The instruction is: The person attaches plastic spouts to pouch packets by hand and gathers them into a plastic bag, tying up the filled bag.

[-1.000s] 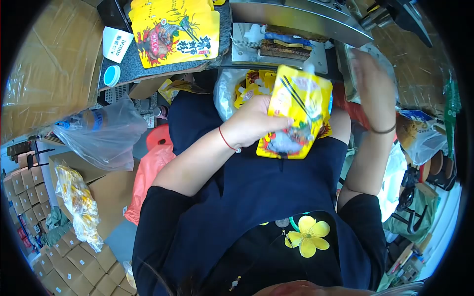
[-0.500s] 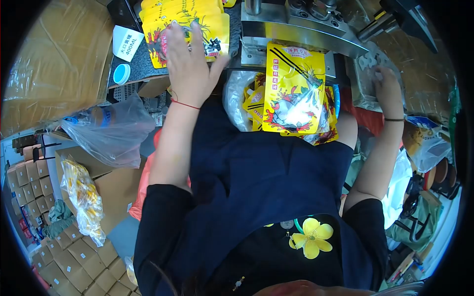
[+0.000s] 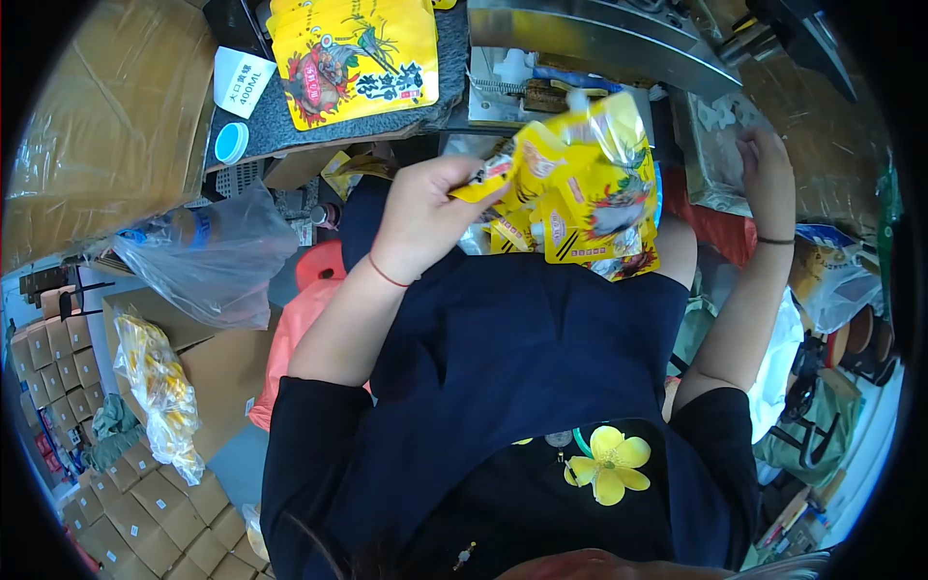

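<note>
My left hand pinches the lower left corner of a yellow printed pouch in front of the metal machine. Beneath and beside it, more yellow pouches lie in a heap at my lap, partly in a clear plastic bag. My right hand is at a grey tray on the right, its fingers bent together near small whitish pieces; whether it grips one is too small to tell. A stack of yellow pouches rests on the grey mat at the upper left.
A white label card and a turquoise cap sit at the mat's left edge. Large cardboard boxes flank the left side. A clear bag hangs below the bench, and a red bag is beside my leg.
My left hand has come back from the stack on the left with a pouch, now over the heap. My right hand stays at the tray, its fingers slightly shifted.
</note>
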`<action>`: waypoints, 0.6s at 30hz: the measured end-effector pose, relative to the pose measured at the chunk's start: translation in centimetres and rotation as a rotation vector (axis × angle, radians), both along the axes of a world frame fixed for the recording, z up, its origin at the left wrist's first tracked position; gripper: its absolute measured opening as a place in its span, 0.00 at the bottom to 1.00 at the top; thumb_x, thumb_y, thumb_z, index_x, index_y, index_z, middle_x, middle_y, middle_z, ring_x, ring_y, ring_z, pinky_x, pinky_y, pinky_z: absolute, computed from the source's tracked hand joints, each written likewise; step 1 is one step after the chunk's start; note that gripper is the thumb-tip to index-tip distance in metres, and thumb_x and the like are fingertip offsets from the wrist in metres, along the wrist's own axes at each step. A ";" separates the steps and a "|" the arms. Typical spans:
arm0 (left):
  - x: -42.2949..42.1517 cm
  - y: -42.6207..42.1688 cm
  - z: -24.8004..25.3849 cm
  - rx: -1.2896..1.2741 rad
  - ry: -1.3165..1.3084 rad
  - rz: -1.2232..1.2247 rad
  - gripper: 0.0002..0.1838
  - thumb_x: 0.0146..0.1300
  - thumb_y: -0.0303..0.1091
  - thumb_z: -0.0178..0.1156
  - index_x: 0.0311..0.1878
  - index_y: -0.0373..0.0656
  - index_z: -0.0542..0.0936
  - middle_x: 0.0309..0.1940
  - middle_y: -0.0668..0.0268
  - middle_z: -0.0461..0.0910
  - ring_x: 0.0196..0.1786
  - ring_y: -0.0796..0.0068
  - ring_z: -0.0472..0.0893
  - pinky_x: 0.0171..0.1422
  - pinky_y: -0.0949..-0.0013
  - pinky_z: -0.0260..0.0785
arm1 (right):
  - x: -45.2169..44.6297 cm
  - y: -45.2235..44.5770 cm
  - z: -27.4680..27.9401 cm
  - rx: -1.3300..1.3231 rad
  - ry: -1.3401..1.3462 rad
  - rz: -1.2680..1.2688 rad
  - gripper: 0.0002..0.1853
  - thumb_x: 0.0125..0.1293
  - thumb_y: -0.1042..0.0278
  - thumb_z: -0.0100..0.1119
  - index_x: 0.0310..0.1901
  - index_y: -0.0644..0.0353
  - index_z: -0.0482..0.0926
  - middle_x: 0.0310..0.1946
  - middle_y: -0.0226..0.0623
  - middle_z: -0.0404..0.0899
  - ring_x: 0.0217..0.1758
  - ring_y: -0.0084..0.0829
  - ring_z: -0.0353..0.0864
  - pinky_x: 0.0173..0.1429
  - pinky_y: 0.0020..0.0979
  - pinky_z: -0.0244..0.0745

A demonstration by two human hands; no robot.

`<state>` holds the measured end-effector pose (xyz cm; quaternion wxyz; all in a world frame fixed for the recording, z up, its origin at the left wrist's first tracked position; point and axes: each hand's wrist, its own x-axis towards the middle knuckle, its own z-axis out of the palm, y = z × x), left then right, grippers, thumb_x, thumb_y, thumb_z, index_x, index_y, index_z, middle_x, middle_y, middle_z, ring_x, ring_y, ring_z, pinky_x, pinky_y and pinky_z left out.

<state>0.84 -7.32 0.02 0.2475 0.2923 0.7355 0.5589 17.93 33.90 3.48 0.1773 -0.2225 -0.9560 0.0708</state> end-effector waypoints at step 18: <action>4.2 3.5 -1.0 -0.002 -0.325 -0.187 0.14 0.69 0.35 0.68 0.46 0.30 0.85 0.35 0.62 0.86 0.36 0.78 0.86 0.39 0.74 0.81 | 1.0 -10.4 2.4 -0.860 0.396 0.382 0.07 0.69 0.76 0.64 0.46 0.67 0.78 0.45 0.39 0.87 0.41 0.22 0.84 0.44 0.23 0.77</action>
